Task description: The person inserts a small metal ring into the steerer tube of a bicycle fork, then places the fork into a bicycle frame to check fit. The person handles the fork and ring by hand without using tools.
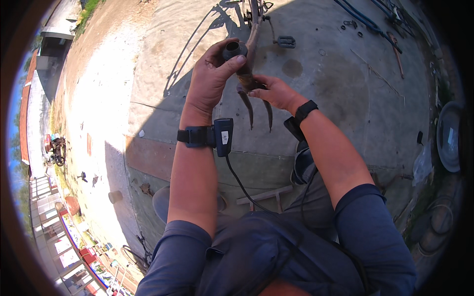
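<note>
A rusty bicycle frame (254, 37) stands in front of me, its fork (245, 107) pointing toward me with two curved prongs. My left hand (207, 79) is closed round the top of the head tube, thumb pressed against a dark round headset cup (234, 49) with an open hole in its top. Lower down, my right hand (279, 92) grips the head tube (244, 79) near the fork crown; its fingertips are partly hidden behind the metal. A black pedal (286, 42) sticks out on the frame's right side.
Small dark rings (360, 34) and a reddish wrench (396, 52) lie on the ground cloth at far right, near blue tubes (363, 18). A basin (449, 138) stands at the right edge. Cables run from my wrist devices (223, 137). A low wooden piece (264, 195) lies between my legs.
</note>
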